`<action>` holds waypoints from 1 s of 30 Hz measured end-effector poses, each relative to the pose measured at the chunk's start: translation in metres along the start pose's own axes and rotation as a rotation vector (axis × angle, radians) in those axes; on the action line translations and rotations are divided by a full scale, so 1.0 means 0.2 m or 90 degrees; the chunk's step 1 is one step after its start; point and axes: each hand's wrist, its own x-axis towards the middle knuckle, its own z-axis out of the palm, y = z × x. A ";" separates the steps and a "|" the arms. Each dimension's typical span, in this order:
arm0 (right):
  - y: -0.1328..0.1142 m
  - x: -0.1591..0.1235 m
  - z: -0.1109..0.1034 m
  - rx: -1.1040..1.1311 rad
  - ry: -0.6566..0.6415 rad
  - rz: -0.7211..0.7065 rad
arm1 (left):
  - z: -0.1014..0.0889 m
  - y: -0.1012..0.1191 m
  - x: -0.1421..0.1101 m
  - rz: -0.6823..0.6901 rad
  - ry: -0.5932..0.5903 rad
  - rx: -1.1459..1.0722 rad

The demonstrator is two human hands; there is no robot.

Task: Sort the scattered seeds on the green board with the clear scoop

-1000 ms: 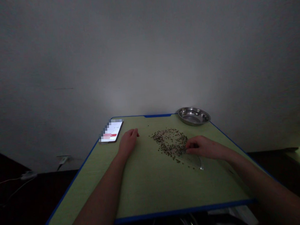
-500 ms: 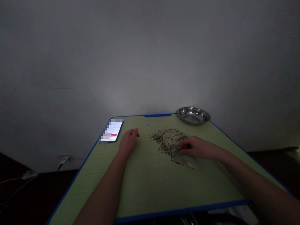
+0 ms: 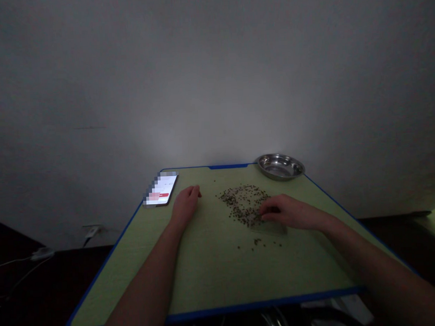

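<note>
A spread of small dark beads or seeds mixed with pale grains (image 3: 243, 202) covers the middle of the table. My right hand (image 3: 288, 212) is at the right edge of this spread, thumb and fingers pinched on a clear, flat plastic piece (image 3: 272, 227). The plastic lies low over the near side of the spread, and I cannot tell whether it is a sheet or a small bag. Several dark bits (image 3: 257, 242) lie loose on the near side of it. My left hand (image 3: 186, 203) rests on the tabletop left of the spread, fingers curled in, with nothing visible in it.
A lit phone (image 3: 161, 189) lies at the table's far left edge. At the far right corner stands a steel bowl (image 3: 280, 167). The green table (image 3: 208, 274) has a blue rim and stands against a grey wall (image 3: 214, 86).
The plastic piece in my right hand has shifted slightly away from me. Several dark bits that lay along its near edge now lie scattered apart on the table. My left hand stays put.
</note>
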 end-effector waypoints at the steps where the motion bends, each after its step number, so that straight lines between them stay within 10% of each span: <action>1: 0.01 -0.01 -0.01 0.001 0.000 0.004 | 0.00 0.00 0.00 0.001 0.000 0.000; 30: 0.07 -0.20 0.02 0.050 -0.008 0.053 | 0.00 0.01 0.00 -0.003 -0.012 -0.008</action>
